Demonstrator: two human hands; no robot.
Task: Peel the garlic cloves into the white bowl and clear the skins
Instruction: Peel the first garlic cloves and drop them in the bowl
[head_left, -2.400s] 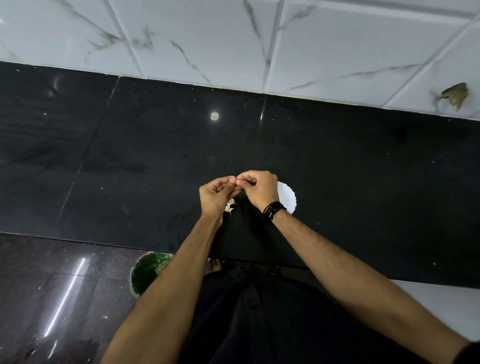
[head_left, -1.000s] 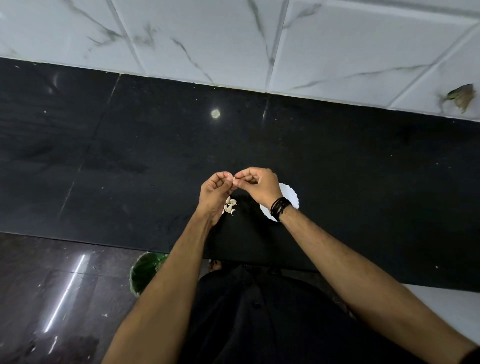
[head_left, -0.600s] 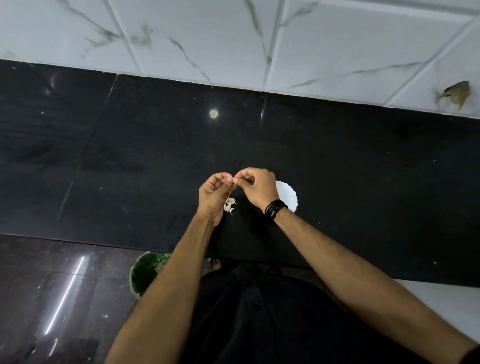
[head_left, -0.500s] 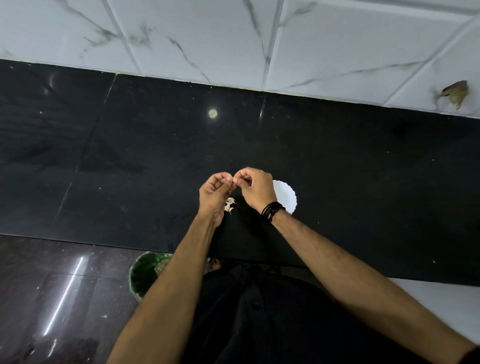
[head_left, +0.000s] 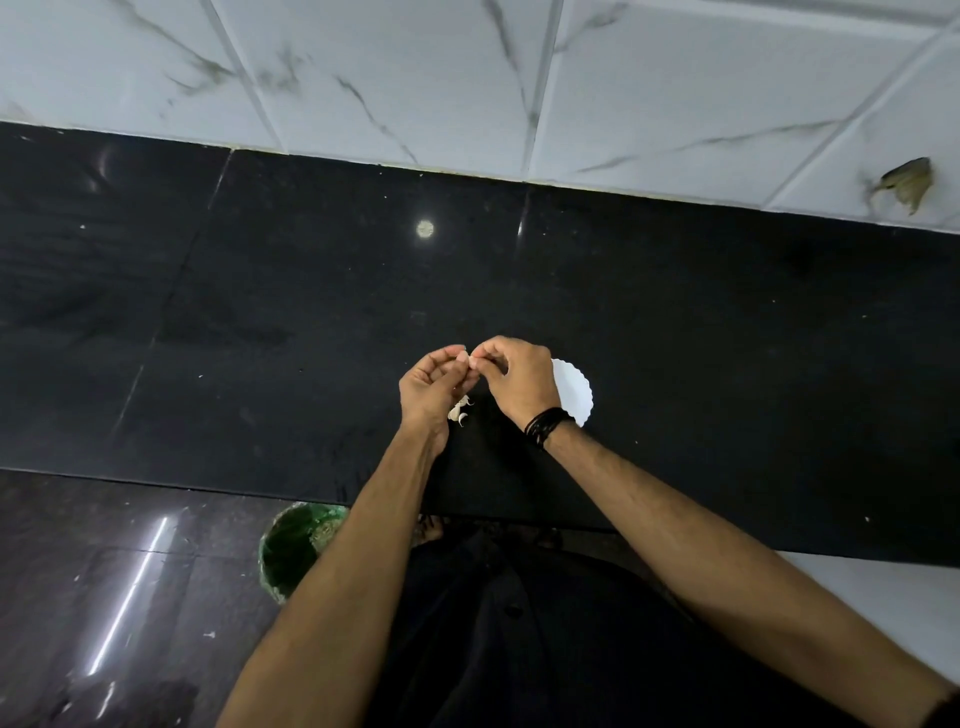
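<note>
Floor: dark glossy tiles at the lower left, with a streak of reflected light.
Green bin (head_left: 291, 551): stands on the floor below the table edge, partly hidden behind the left forearm.
Table (head_left: 260, 322): black polished stone, running across the view, with white marbled wall tiles behind it.
Left hand (head_left: 434, 387): raised above the table, fingers curled, its grip pinching the garlic clove at the fingertips.
Loose garlic pieces (head_left: 460, 410): a small pale cluster lying on the table just below the left hand; whether cloves or skins I cannot tell.
Garlic clove (head_left: 474, 361): small and pale, held in the air between the fingertips of both hands.
Right hand (head_left: 519, 379): fingers curled, its grip pinching the same clove from the other side; a black band circles the wrist.
White bowl (head_left: 574, 392): scalloped rim, on the table just beyond the right hand and partly covered by it.
</note>
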